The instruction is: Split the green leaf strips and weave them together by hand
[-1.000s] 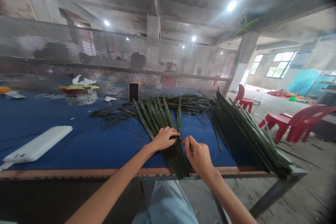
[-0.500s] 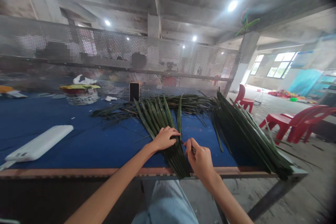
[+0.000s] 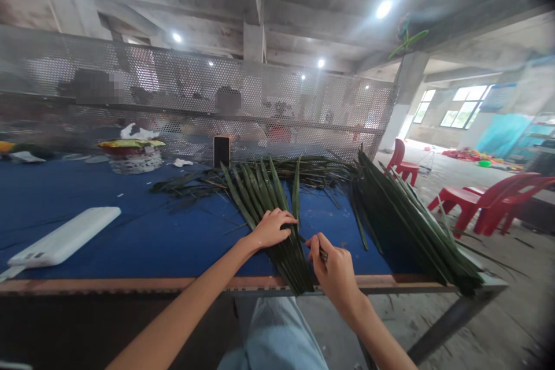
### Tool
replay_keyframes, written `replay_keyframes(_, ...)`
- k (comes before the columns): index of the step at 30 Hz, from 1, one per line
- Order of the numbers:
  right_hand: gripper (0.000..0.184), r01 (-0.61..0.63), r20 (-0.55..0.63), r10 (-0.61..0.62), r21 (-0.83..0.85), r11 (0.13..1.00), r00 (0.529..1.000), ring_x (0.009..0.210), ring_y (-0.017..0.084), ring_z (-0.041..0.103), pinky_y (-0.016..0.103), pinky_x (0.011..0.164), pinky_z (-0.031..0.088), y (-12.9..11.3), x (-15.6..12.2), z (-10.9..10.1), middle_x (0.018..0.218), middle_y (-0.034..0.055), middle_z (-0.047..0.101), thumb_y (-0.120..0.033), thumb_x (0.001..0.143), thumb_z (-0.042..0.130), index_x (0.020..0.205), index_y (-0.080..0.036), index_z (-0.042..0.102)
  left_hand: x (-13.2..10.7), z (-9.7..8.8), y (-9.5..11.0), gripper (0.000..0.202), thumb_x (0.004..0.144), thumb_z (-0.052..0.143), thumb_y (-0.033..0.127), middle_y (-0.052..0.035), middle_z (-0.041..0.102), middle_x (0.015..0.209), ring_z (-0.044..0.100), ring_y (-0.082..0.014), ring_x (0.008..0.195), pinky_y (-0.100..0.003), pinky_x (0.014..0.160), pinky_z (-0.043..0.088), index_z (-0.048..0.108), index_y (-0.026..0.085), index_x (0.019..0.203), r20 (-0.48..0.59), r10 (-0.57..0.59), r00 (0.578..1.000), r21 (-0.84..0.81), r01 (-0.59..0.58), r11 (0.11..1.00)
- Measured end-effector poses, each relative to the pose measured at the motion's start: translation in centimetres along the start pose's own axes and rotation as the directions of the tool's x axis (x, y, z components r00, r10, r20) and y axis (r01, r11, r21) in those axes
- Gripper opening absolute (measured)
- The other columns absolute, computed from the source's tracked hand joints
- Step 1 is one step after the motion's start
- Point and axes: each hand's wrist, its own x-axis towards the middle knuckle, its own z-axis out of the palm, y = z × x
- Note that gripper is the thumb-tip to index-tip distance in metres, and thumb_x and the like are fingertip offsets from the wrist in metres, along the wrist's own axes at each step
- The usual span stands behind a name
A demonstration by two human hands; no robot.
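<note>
Pinning palm fronds (image 3: 295,263) with left hand (image 3: 271,229), right hand (image 3: 333,269) pinching a sliver (image 3: 321,252)

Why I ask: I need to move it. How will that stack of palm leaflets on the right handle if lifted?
The stack of palm leaflets looks floppy at its thin, drooping tips, probably light for its bulk, and apt to slide apart, since nothing visible binds the blades.

Glossy palm leaves (image 3: 260,202) on matt blue cloth (image 3: 143,243), perforated metal mesh (image 3: 195,87) behind.
</note>
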Motion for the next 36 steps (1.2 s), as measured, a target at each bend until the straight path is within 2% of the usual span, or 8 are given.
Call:
replay_keyframes(20, 0.027, 0.034, -0.010, -0.034, 0.026, 0.999, 0.999, 0.050, 0.009, 0.063, 0.016, 0.053, 0.038, -0.6, -1.8, -0.7, 0.062, 0.0005, 0.066, -0.020, 0.098, 0.033, 0.082, -0.017, 0.055, 0.0, 0.0, 0.2, 0.036, 0.084, 0.048, 0.021, -0.0012, 0.062, 0.123, 0.048, -0.0238, 0.116, -0.044, 0.100, 0.031, 0.065, 0.027, 0.115, -0.013, -0.008, 1.000, -0.014, 0.008, 1.000)
replay_keyframes(32, 0.025, 0.054, -0.046, -0.054, 0.013, 0.998, 0.997, 0.047, 0.008, 0.061, 0.016, 0.052, 0.038, -1.1, -2.5, -1.0, 0.059, -0.0003, 0.064, -0.018, 0.096, 0.035, 0.081, -0.017, 0.055, -0.2, -0.5, 0.7, 0.032, 0.085, 0.055, 0.038, -0.0025, 0.062, 0.121, 0.049, -0.0249, 0.115, -0.042, 0.098, 0.032, 0.065, 0.028, 0.114, -0.019, -0.013, 1.000, -0.020, 0.013, 1.000)
replay_keyframes(36, 0.024, 0.049, -0.046, -0.048, 0.021, 0.999, 0.998, 0.049, 0.009, 0.062, 0.016, 0.052, 0.040, -1.4, -2.8, -1.3, 0.060, 0.0004, 0.065, -0.017, 0.096, 0.035, 0.082, -0.017, 0.054, -0.2, -0.5, 0.7, 0.032, 0.085, 0.055, 0.039, -0.0029, 0.062, 0.122, 0.049, -0.0251, 0.115, -0.042, 0.097, 0.032, 0.065, 0.029, 0.114, -0.017, -0.013, 1.000, -0.018, 0.013, 1.000)
